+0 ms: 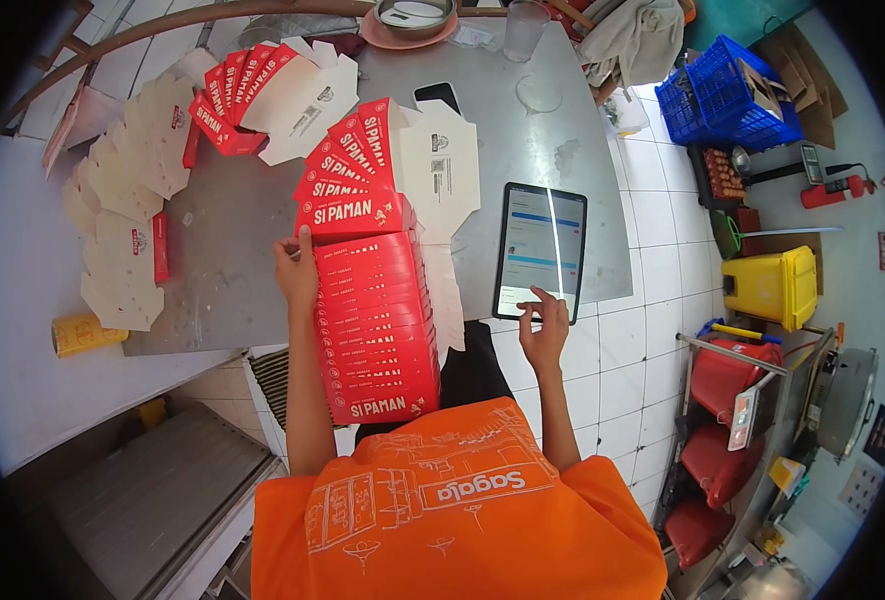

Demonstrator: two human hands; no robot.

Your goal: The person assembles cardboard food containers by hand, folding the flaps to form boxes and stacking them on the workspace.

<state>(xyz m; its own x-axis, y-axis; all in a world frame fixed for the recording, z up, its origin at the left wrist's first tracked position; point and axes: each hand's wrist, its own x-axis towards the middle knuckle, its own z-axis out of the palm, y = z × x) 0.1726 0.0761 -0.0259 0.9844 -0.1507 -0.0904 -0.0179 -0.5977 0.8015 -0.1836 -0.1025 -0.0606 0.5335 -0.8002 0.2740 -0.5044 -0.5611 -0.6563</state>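
Left hand (295,268) lies open-fingered against the stack of red flat cartons (374,325); right hand (545,325), forefinger out and other fingers curled, taps the tablet (540,250) on the counter (522,130).

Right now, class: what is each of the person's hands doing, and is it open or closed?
Left hand: open, resting flat against the stack of red flat boxes.
Right hand: holds nothing, a fingertip touching the tablet.

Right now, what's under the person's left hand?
The left hand rests on a stack of flat red boxes held against the body. The grey table is below; anything under the stack is hidden. The right hand touches the tablet.
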